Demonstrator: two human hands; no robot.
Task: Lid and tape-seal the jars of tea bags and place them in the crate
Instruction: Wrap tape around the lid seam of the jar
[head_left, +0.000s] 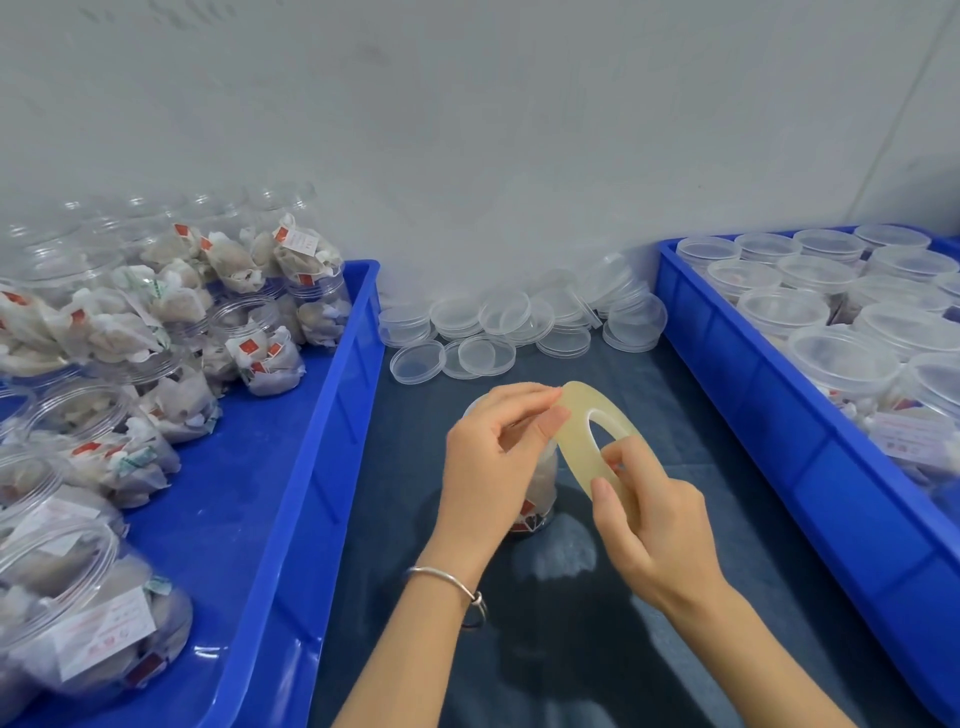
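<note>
from the head view we see our right hand (655, 525) curled round the roll of tape (592, 441), thumb and forefinger gripping its near edge. our left hand (493, 457) pinches the roll's far rim between thumb and bent fingers. the jar of tea bags (537, 499) stands on the dark mat (701, 415) just behind our left hand, between the left crate (311, 415) and the right crate (753, 389).

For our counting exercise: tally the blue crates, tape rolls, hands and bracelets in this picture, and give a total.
Blue crates: 2 (left crate, right crate)
Tape roll: 1
Hands: 2 (left hand, right hand)
Bracelet: 1
Total: 6
</note>
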